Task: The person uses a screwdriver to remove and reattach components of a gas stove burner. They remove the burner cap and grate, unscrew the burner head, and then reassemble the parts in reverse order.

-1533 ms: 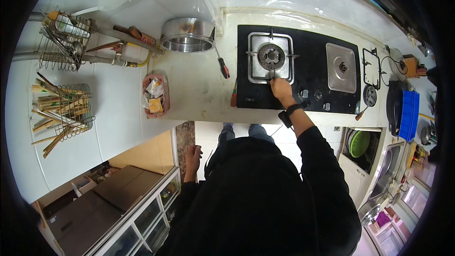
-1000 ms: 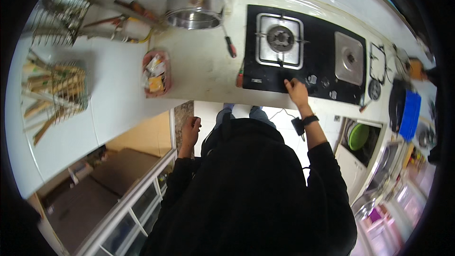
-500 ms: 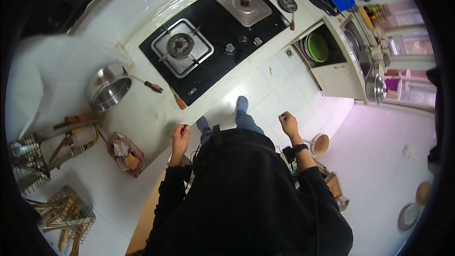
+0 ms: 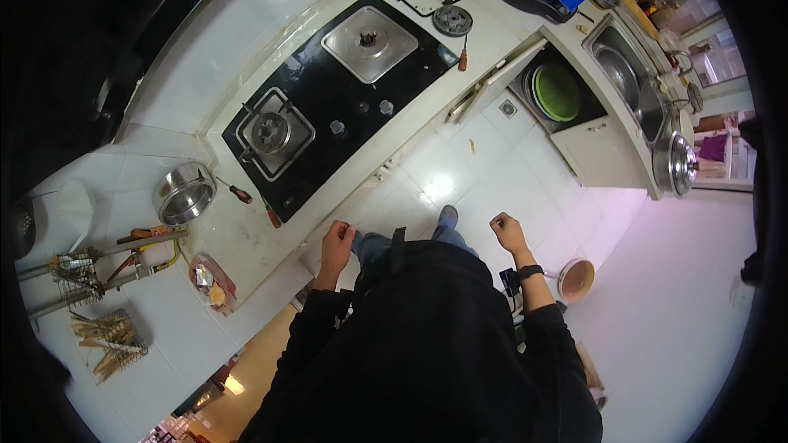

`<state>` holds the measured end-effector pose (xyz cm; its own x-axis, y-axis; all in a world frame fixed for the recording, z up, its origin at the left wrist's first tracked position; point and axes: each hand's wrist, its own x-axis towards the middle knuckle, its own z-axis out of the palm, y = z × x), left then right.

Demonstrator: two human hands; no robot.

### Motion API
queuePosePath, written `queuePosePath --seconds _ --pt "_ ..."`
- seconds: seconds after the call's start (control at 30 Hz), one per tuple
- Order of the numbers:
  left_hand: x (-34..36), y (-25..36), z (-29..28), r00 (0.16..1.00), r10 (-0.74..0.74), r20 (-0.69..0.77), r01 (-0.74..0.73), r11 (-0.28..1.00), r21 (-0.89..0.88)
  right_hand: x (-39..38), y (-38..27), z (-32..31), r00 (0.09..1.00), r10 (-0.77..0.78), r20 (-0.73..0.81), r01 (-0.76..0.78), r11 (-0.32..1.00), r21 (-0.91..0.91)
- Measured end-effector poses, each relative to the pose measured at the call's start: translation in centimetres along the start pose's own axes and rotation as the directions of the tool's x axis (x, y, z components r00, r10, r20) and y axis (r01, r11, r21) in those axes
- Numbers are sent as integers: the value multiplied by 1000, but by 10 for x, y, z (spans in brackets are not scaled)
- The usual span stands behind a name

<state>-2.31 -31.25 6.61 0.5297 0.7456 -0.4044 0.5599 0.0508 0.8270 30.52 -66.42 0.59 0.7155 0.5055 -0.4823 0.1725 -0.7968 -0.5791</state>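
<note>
Left hand [image 4: 337,244] loosely curled, empty, beside the desk [image 4: 246,238] edge, black gas hob [image 4: 328,115] at its twelve o'clock, right hand [image 4: 509,232] curled, empty, over the tiled floor [image 4: 492,172], small bowl [image 4: 576,279] at its four o'clock

I am looking down into a home kitchen — gas hob [image 4: 328,111], steel sink [image 4: 628,66], pot [image 4: 182,194], white tiled floor [image 4: 492,164].

Left hand [image 4: 336,244]: curled, palm hidden. Right hand [image 4: 509,232]: fist, contents untellable. Plastic bag [image 4: 212,283]: contents too small to identify. Wire basket [image 4: 107,341]: blurred near rim.
</note>
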Motion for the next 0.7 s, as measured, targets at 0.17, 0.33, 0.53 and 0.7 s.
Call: queuePosePath --seconds 0.17,0.33,0.53,0.7 --pt "8 61 56 995 68 67 -79 980 185 61 -5 -62 989 -146 -11 146 987 65" --pt "35 96 87 987 144 74 -152 982 115 130 -48 -93 967 -254 -1 253 962 103" --pt "97 126 126 991 100 91 -94 993 -68 194 -99 -116 952 -298 61 292 952 90" --pt "141 180 153 975 130 180 -119 990 -70 237 -128 -144 942 -336 1 333 934 131"
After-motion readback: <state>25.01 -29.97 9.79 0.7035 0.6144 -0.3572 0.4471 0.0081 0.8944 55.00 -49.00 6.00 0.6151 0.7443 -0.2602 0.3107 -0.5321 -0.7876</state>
